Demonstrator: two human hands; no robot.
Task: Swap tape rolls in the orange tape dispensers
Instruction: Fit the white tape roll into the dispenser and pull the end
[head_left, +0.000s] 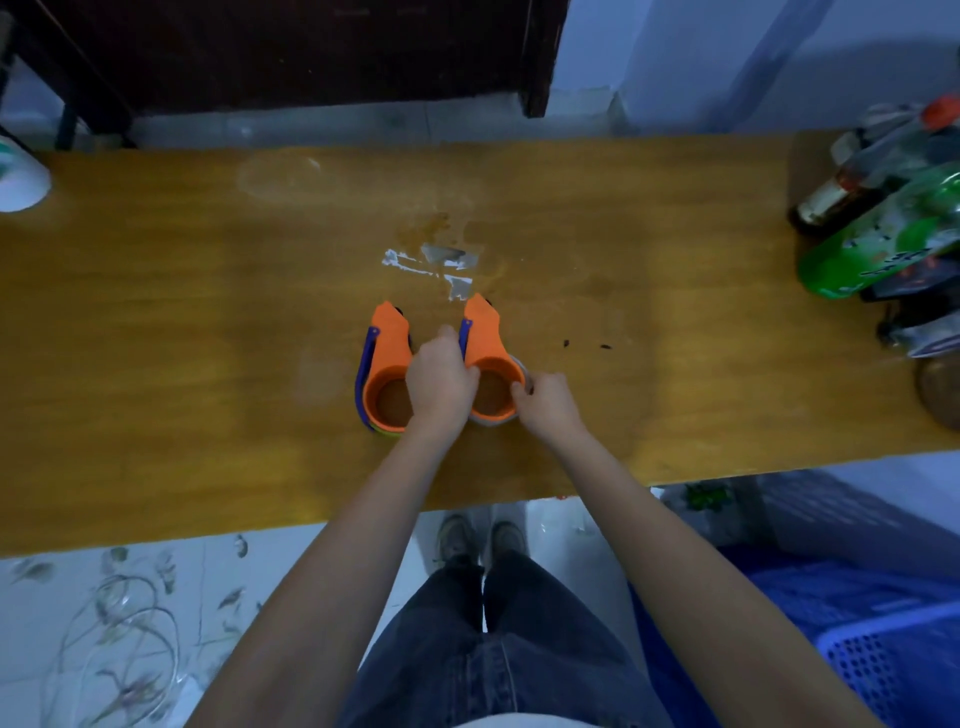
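Two orange dispensers lying side by side, mid-counter (208, 322). Left dispenser (387, 364): untouched, coloured roll edge showing beneath. Left hand (440, 382): between the dispensers, curled onto the left rim of the right dispenser (488, 358). Right hand (545, 399): pinching its right rim, beside the white tape roll (491, 420). Bottles (883, 208) far right.

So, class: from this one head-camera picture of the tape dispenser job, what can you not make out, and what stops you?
- Right dispenser, head view: its left side is covered by the left hand; the roll's pale edge barely shows beneath.
- Left dispenser: the roll's colour shows only as a sliver at the bottom.
- Right hand: its fingertips hide what they pinch.
- Bottles: cut by the right edge, labels blurred.
- White object: cut by the left edge.
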